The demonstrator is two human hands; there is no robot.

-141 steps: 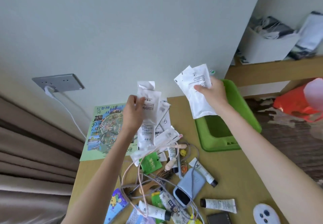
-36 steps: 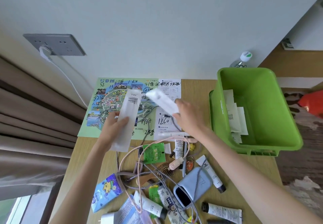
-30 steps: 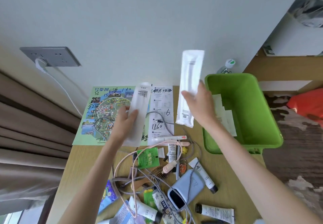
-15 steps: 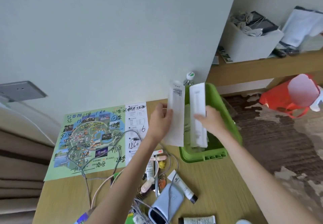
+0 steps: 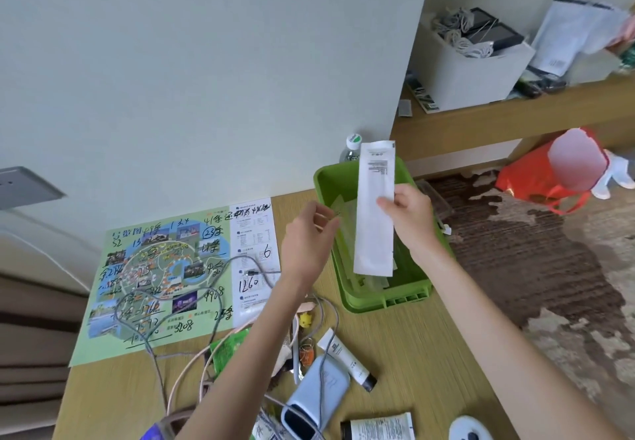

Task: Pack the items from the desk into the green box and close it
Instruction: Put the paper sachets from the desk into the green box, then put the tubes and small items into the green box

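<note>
The green box point(image 5: 391, 297) stands open at the desk's right edge with white packets lying inside it. My right hand point(image 5: 410, 214) holds a long white packet point(image 5: 374, 212) upright over the box. My left hand point(image 5: 305, 238) hovers just left of the box, fingers loosely apart, holding nothing. Loose items lie on the desk nearer to me: a white tube with a black cap point(image 5: 345, 357), a light blue pouch point(image 5: 318, 393), tangled cables point(image 5: 192, 305), a green sachet point(image 5: 225, 348) and another tube point(image 5: 378, 426).
A colourful map sheet point(image 5: 165, 274) lies flat on the desk's left side by the wall. A water bottle point(image 5: 351, 147) stands behind the box. Right of the desk are carpet, a red bag point(image 5: 546, 178) and a wooden shelf with a white bin point(image 5: 474, 58).
Half a second ago each hand held a long white packet over the box. Now the left hand is empty and only the right hand holds one.
</note>
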